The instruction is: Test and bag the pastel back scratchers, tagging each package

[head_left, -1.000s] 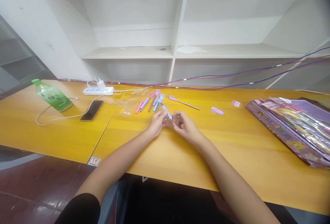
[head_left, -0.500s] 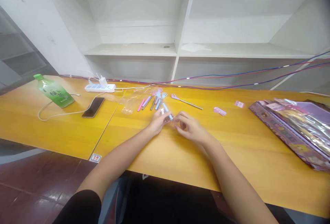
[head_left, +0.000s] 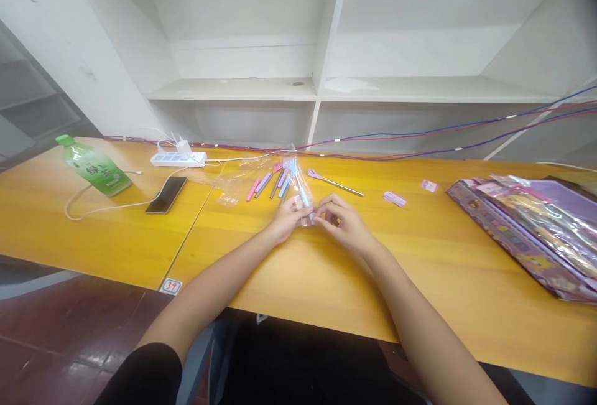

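A light-blue back scratcher [head_left: 302, 192] lies inside a clear plastic sleeve [head_left: 305, 221], its claw end pointing away from me. My left hand [head_left: 285, 219] is closed around the sleeve and the scratcher's handle, thumb on top. At the sleeve's near end, the fingers of my right hand [head_left: 342, 221] are pinched together on the plastic. Just beyond my hands, several pink, purple and blue back scratchers [head_left: 270, 182] lie in a loose pile. One scratcher with a purple claw and a metal rod [head_left: 342, 188] lies apart, to the right of the pile.
Clear plastic wrappers [head_left: 233, 187] lie left of the pile. Farther left are a phone [head_left: 166, 195], a power strip [head_left: 177, 159] and a green bottle [head_left: 96, 167]. Two pink cards [head_left: 395, 198] and a purple bag with packaged items [head_left: 522, 243] are on the right. Cables [head_left: 401, 137] run along the back.
My right fingers have closed onto the near end of the sleeve. The sleeve now stretches longer over the blue scratcher, reaching past its claw. The view has shifted slightly.
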Demonstrator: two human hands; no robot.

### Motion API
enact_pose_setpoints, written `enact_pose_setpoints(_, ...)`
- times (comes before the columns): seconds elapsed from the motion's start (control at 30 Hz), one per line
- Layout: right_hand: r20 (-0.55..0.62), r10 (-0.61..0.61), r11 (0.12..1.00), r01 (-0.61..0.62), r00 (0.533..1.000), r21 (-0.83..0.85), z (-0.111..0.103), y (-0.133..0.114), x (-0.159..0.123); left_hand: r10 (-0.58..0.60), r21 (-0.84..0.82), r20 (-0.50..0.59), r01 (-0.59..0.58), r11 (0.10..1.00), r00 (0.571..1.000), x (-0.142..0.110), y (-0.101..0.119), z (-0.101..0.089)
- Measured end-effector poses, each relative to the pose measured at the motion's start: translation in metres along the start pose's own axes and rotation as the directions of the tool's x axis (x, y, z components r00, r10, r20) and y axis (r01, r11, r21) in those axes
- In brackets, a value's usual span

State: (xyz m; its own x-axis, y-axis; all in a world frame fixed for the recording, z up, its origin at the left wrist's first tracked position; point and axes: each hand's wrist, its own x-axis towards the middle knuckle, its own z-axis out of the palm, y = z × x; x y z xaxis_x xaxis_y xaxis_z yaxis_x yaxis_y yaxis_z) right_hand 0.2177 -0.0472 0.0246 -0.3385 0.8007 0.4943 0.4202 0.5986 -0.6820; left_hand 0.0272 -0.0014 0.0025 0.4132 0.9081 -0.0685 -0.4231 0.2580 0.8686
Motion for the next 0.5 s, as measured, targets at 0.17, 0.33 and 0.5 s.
enact_pose_setpoints(0.17, -0.032, 0.029, 0.999, -0.031, 0.999, -0.041, 0.0028, 0.0027, -0.0004, 0.001, 0.067, 0.057, -0.005, 0.998, 0.998, 0.0017, -0.0062, -0.0029)
enact_pose_setpoints(0.33, -0.05, 0.046, 0.997, -0.049, 0.998, -0.067, 0.0034, 0.0022, 0.0004, -0.013, 0.069, 0.118, 0.005, 0.998, 0.993, 0.0013, -0.0058, -0.0027)
enact_pose_setpoints(0.5, -0.068, 0.059, 0.995, -0.064, 0.996, -0.074, 0.0018, 0.0056, 0.0006, -0.021, 0.084, 0.19, 0.006, 0.996, 0.982, 0.0008, -0.0029, -0.0035)
